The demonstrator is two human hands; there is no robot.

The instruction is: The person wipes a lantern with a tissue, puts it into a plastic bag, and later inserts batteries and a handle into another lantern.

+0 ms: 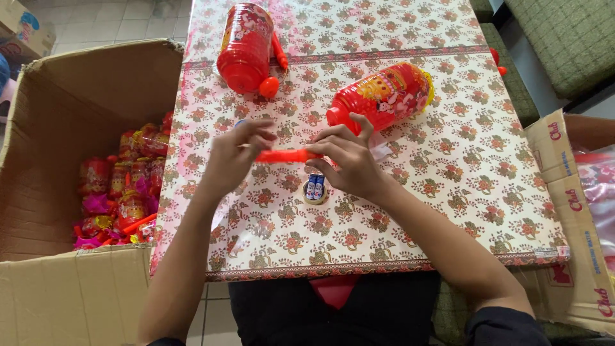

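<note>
Two hands at work: a seated person, seen from a head-worn camera, holds one small part over a patterned table.
Table: a rectangular tabletop (448, 173) under glossy floral-print covering with a dark red border fills the middle of the view.
Open carton: a large brown cardboard box (70, 115) stands on the floor just left of the table, its flaps open; inside lies a heap of red lantern-like toys in clear wrapping (122, 192) with pink and orange trim.
Second carton: another brown cardboard box (564, 211) sits at the table's right edge, only partly in view.
Far lantern: a red cylindrical plastic lantern toy with gold print (245, 45) lies on its side near the table's far left, an orange-red stick and round knob beside its lower end.
Near lantern: a second red cylindrical lantern toy (381, 96) lies tilted at the table's centre, just beyond the right hand.
Left hand: the left hand (234, 157) has its fingers bent and pinching the left end of a short orange-red plastic stick (282, 156).
Right hand: the right hand (349, 160) has its fingertips closed on the stick's right end; the stick is level, raised just above the tabletop, between both hands.
Batteries: a small round holder with two blue-and-white cells (314, 189) rests on the table just below the right hand.
</note>
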